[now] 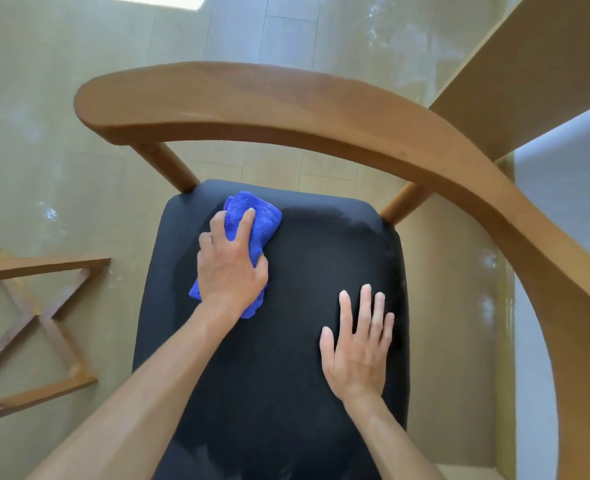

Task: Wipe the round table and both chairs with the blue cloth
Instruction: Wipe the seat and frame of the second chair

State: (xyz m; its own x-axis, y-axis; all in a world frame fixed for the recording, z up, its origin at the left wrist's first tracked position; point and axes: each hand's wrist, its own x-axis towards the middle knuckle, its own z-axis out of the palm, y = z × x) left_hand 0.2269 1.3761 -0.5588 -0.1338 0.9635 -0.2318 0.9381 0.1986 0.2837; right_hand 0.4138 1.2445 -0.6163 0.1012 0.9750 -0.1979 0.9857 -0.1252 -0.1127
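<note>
Right hand (pixel 357 348) lies flat on the black seat (pixel 286 375), palm down, fingers spread, grip released, nothing in it. It sits on the right half of the seat, near the right edge. Bare forearm runs back to the bottom of the frame.

Left hand (pixel 229 268) is ahead and left of the right one, well apart from it. Grip clenched on the blue cloth (pixel 252 213), thumb curled round the cloth's right side, index finger stretched along the top. Cloth is bunched and pressed to the seat under the palm; one end sticks out past the fingertips toward the seat's far left corner, the other end shows below the wrist. A faint dull patch on the seat just right of the cloth, toward the far right corner.

Beyond the cloth, two wood posts rise from the seat's far corners to the curved backrest (pixel 252 98) of the chair, which arcs over the far edge of the seat and sweeps down the right side.

Left of the left hand, on the floor (pixel 44 168), a wood X-shaped frame (pixel 40 320), partly cut off; cannot tell what it belongs to. Far right, above the backrest, a wood panel (pixel 528 81). Floor is pale tile with light reflections.
</note>
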